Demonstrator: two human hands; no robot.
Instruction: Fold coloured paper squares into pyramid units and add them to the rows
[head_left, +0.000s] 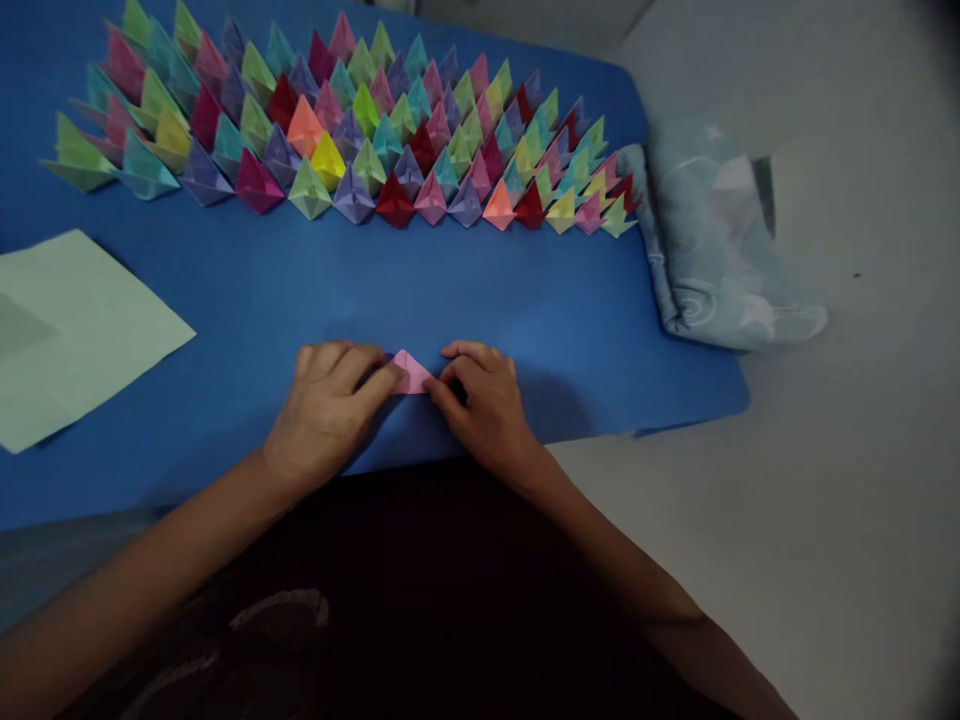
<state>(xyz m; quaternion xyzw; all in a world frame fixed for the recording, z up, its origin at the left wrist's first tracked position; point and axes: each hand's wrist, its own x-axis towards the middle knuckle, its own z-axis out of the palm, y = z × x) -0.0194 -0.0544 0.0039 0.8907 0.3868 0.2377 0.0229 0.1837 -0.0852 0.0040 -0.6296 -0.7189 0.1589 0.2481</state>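
A small pink folded paper point(410, 372), triangular with its point away from me, lies close to the near edge of the blue table point(360, 285). My left hand point(330, 400) pinches its left corner between thumb and fingers. At the right corner, the thumb and index finger of my right hand point(484, 400) close on the paper, its other fingers curled. Both fingertips cover the ends of the paper, so only its middle shows. A faint crease runs down from its top point.
Rows of folded paper boats point(352, 195) in many colours fill the far side of the table. A pale green paper sheet point(90, 335) lies at the left. A folded grey-blue patterned cloth point(697, 240) hangs over the right edge.
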